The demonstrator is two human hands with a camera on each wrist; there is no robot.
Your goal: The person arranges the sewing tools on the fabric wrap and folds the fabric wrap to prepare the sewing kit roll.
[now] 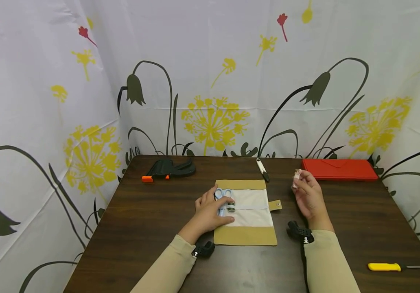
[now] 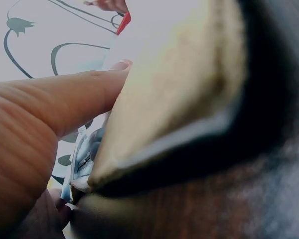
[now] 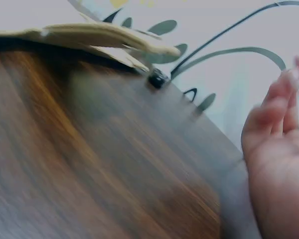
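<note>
A tan fabric roll pouch (image 1: pixel 245 236) with a white lining lies unfolded mid-table. On its left part are light-blue-handled scissors (image 1: pixel 219 193) and a small dark spool (image 1: pixel 230 208). My left hand (image 1: pixel 207 212) rests over the pouch's left edge, index fingertip at the spool and thumb lower down on the lining. The left wrist view shows that thumb stretched along the pouch, whose near edge (image 2: pixel 174 94) is blurred. Right of the pouch, my raised right hand (image 1: pixel 309 197) pinches a small whitish piece (image 1: pixel 296 179) with reddish marks; its kind is unclear.
A black clamp (image 1: pixel 171 168) with orange parts lies back left. A white-and-black cutter-like tool (image 1: pixel 263 169) lies behind the pouch. The red case (image 1: pixel 338 169) sits at the back right, just beyond my right hand. A yellow-handled screwdriver (image 1: pixel 386 267) is front right.
</note>
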